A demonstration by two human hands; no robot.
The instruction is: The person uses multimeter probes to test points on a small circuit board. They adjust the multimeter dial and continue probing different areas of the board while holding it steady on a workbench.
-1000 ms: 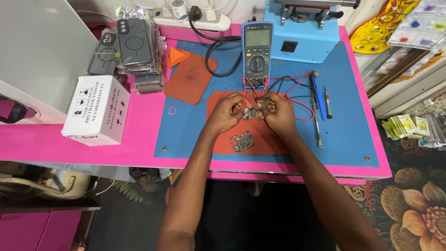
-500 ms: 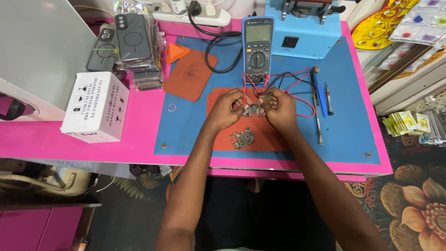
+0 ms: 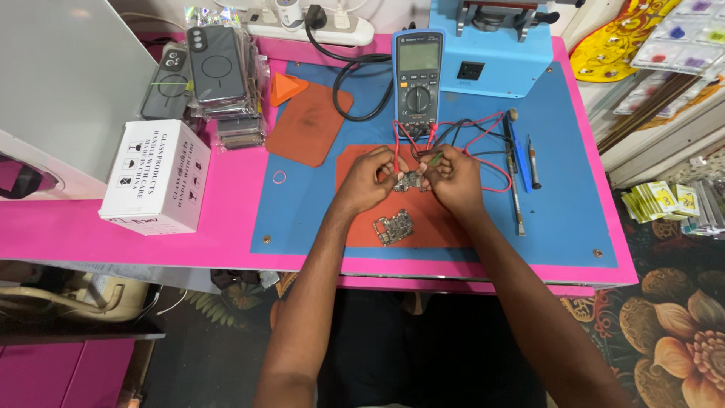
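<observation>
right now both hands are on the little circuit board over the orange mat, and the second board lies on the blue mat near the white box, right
Not quite. Both hands, left hand and right hand, do meet at the small circuit board over the orange mat, but the head view shows the second board on that same orange mat, just below the hands.

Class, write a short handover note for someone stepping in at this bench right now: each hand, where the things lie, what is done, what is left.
Left hand: closed at the left edge of the small circuit board, with a red lead running into its grip.
Right hand: closed at the board's right edge; what it pinches is too small to tell.
The board lies on the orange mat. A second board lies untouched nearer the bench edge.
Multimeter stands behind, leads plugged in.
Done: leads brought to the board. Left: cannot tell.
</observation>
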